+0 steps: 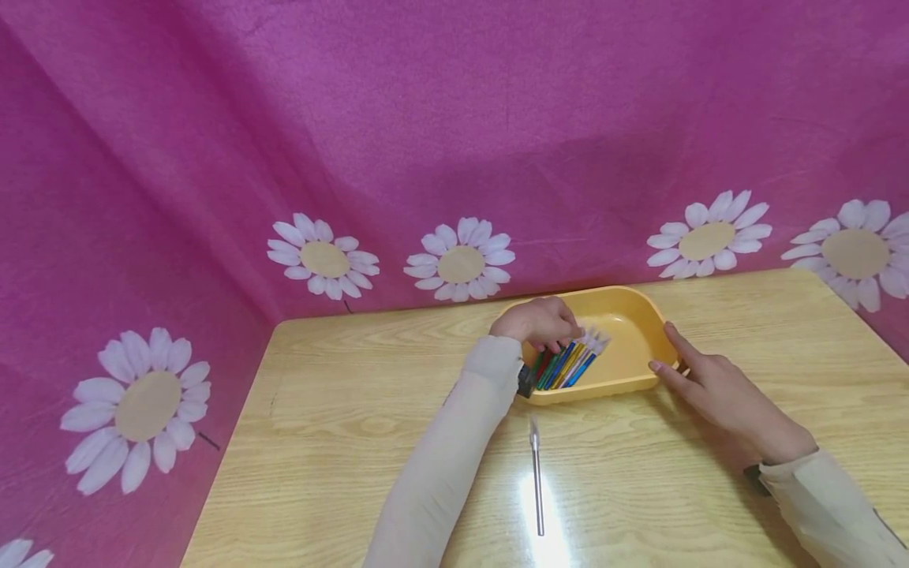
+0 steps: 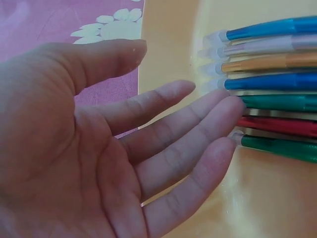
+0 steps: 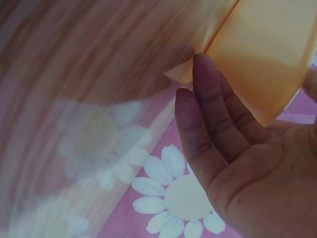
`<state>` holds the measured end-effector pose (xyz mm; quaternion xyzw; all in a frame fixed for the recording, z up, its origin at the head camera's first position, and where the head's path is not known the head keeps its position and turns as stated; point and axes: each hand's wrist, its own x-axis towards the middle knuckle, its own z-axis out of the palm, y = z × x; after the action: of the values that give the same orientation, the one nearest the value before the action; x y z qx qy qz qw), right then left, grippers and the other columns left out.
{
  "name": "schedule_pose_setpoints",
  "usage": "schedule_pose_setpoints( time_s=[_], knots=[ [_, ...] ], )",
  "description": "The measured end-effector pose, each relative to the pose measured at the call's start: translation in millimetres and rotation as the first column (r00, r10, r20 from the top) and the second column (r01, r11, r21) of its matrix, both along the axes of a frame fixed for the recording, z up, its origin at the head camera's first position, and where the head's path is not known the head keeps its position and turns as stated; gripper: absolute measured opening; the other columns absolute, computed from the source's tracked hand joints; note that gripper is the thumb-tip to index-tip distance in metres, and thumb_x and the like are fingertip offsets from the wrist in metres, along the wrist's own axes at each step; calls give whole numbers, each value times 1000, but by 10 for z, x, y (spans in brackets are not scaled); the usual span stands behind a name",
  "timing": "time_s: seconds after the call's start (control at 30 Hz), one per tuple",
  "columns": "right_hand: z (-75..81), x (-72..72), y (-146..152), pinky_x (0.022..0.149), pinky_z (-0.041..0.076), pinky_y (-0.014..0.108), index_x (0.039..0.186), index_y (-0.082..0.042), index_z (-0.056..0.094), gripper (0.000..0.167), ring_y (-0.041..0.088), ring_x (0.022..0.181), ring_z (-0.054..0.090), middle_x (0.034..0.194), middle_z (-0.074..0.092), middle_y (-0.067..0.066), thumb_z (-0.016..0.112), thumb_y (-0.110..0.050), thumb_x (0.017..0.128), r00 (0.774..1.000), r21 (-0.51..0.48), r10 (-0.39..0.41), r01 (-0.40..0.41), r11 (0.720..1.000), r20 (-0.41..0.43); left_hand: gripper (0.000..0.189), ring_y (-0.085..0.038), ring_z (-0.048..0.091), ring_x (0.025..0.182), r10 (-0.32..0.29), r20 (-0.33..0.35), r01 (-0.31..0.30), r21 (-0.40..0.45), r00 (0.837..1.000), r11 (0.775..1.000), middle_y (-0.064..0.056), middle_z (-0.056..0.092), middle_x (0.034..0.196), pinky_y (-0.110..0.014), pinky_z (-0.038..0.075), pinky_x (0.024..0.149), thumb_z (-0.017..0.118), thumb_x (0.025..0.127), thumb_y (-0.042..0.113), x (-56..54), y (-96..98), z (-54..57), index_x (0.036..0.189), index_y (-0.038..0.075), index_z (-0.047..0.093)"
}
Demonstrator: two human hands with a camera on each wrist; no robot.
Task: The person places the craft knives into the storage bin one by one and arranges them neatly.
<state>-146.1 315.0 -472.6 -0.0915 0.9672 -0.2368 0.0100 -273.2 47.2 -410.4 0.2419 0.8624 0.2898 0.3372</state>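
Note:
A yellow plastic tray (image 1: 628, 384) stands near the table's back edge. Inside it, several slim pen-like tools (image 1: 568, 364) lie side by side, in metallic blue, gold, silver, green and red with translucent tips. My left hand (image 1: 541, 322) reaches over the tray's left part; in the left wrist view its fingers are loosely bent, fingertips right at the tips of the green and red tools (image 2: 280, 123). My right hand (image 1: 717, 390) holds the tray's right end, with the thumb at the rim and the other fingers (image 3: 205, 82) against the outer wall.
A single silver pen-like tool (image 1: 537, 481) with a pointed pale tip lies on the wood-grain table (image 1: 341, 442) in front of the tray. Behind and to the left hangs a magenta cloth (image 1: 454, 118) with white daisies, close to the table's back edge.

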Motion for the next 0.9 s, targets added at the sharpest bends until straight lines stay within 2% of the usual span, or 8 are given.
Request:
schedule_pose_setpoints(
  time_s=[0.17, 0.33, 0.47, 0.63, 0.9],
  knots=[
    [8, 2, -3, 72, 45, 31, 164, -1, 17, 78, 18, 80, 56, 88, 64, 6, 52, -43, 109, 1000, 0, -2, 2, 1000, 5, 34, -26, 73, 107, 5, -5, -5, 3, 1000, 1000, -14, 72, 125, -33, 59, 83, 57, 107, 34, 9, -2, 13, 128, 9, 65],
    [10, 0, -3, 73, 46, 33, 165, -1, 16, 79, 19, 83, 57, 91, 65, 7, 52, -44, 109, 1000, 0, -4, 4, 1000, 16, 35, -21, 72, 97, -3, -28, 3, 11, 1000, 1000, -15, 73, 121, -31, 57, 81, 56, 107, 33, 16, 19, 32, 131, 9, 63],
    [12, 5, -3, 74, 46, 33, 165, -2, 15, 80, 19, 83, 57, 91, 64, 7, 51, -45, 109, 1000, -1, -7, 7, 1000, 28, 34, -22, 71, 93, 0, -47, 2, 37, 999, 999, -16, 75, 118, -34, 57, 84, 57, 106, 32, 29, 30, 38, 132, 10, 63],
    [12, 11, -4, 74, 46, 33, 165, -2, 15, 80, 20, 84, 57, 92, 64, 7, 51, -47, 108, 999, -5, -10, 10, 1000, 34, 32, -24, 74, 101, -11, -80, 16, 65, 997, 998, -13, 76, 118, -32, 58, 88, 59, 106, 31, 53, 36, 54, 130, 11, 65],
    [5, -5, 0, 76, 48, 37, 164, 0, 17, 79, 20, 84, 58, 91, 65, 7, 52, -44, 108, 1000, 0, -6, 6, 1000, 14, 25, -29, 75, 106, -67, -186, 93, 133, 980, 987, -15, 78, 114, -19, 49, 76, 59, 106, 29, 139, 2, 138, 122, 11, 67]
  ],
)
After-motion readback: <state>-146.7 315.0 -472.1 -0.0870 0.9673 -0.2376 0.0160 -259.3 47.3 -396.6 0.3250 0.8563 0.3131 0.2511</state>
